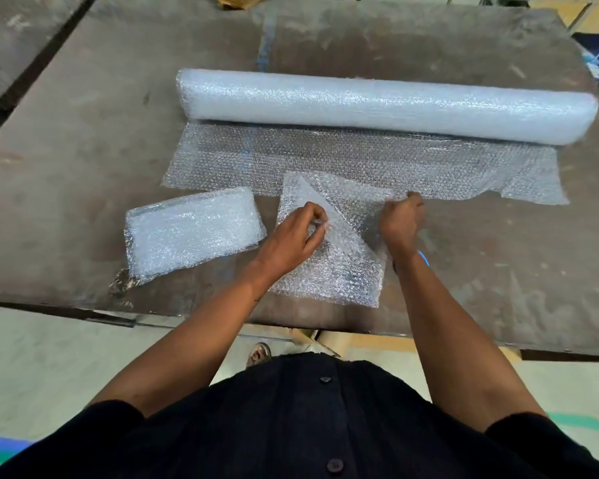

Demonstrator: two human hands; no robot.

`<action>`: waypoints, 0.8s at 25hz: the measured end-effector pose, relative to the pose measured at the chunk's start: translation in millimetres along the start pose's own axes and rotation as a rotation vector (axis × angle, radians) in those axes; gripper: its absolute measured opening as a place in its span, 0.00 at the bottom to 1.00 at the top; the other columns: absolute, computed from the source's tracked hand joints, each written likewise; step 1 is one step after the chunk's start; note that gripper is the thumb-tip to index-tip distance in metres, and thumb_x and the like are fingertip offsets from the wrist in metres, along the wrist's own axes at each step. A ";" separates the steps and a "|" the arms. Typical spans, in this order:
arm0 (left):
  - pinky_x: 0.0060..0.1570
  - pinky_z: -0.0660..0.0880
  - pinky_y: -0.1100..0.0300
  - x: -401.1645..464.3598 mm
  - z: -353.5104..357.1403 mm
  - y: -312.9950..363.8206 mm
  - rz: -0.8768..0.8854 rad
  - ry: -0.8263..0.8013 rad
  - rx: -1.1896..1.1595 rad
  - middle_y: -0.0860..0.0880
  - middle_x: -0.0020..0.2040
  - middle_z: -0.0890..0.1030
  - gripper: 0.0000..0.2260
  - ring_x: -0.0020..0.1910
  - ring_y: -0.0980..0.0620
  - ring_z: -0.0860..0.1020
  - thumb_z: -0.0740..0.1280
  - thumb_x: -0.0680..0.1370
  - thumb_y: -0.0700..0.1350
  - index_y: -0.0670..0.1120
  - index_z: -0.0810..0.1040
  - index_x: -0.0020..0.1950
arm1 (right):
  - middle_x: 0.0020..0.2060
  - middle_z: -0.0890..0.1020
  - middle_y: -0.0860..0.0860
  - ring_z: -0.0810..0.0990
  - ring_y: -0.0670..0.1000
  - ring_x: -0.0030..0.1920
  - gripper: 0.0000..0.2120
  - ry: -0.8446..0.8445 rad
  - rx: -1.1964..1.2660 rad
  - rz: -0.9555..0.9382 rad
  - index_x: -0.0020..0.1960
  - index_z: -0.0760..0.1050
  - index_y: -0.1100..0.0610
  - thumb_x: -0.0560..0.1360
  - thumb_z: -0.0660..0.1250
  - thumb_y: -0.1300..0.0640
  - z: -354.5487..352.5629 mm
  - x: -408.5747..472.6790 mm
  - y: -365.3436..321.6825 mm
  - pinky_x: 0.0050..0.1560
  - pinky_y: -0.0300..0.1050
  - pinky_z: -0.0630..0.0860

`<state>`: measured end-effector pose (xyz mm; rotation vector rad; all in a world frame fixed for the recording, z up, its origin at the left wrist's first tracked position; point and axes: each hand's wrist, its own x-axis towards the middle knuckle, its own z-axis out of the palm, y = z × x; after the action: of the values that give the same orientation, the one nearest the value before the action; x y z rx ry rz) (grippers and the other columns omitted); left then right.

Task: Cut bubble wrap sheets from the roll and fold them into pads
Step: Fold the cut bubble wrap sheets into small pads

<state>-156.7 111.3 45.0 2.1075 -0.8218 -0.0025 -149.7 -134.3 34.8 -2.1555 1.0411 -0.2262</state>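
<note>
The cut sheet (329, 267) lies at the near edge of the surface (83, 140), just left of centre; the left hand (296, 238) pinches a folded-over flap, the right hand (400, 219) pinches the far right corner, each grip curled tight; the springy, slick film could slip loose and unfold, or crease skewed; a finished pad (191, 233) lies left, the cylindrical roll (377, 105) far.

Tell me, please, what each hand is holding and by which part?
Both hold the cut bubble wrap sheet: the left hand pinches its folded-over flap near the middle, the right hand grips its far right corner.
</note>
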 end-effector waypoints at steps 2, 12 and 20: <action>0.55 0.79 0.51 2.7 5.4 0.6 0.010 0.035 -0.011 0.50 0.56 0.80 0.07 0.56 0.54 0.80 0.67 0.85 0.45 0.45 0.74 0.61 | 0.69 0.73 0.57 0.75 0.57 0.68 0.21 0.004 0.055 -0.340 0.76 0.69 0.57 0.84 0.65 0.57 -9.7 -27.3 -4.2 0.71 0.61 0.71; 0.57 0.81 0.61 35.6 9.6 6.7 -0.219 -0.093 -0.143 0.51 0.65 0.78 0.25 0.59 0.57 0.80 0.78 0.76 0.54 0.52 0.74 0.69 | 0.52 0.86 0.44 0.84 0.41 0.49 0.10 -0.524 0.183 -0.619 0.62 0.81 0.52 0.82 0.73 0.54 -6.5 -52.6 6.2 0.49 0.48 0.81; 0.76 0.62 0.42 50.0 -20.5 -32.7 -0.133 -0.327 0.557 0.51 0.77 0.72 0.21 0.76 0.47 0.67 0.78 0.75 0.51 0.56 0.80 0.67 | 0.46 0.84 0.46 0.80 0.39 0.48 0.04 -0.711 0.086 -0.673 0.54 0.84 0.55 0.84 0.70 0.59 -31.6 -30.1 9.4 0.50 0.37 0.73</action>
<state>-93.6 112.0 48.5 2.7346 -0.9486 -0.2174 -189.1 -132.8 55.8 -2.1719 -0.0997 0.1843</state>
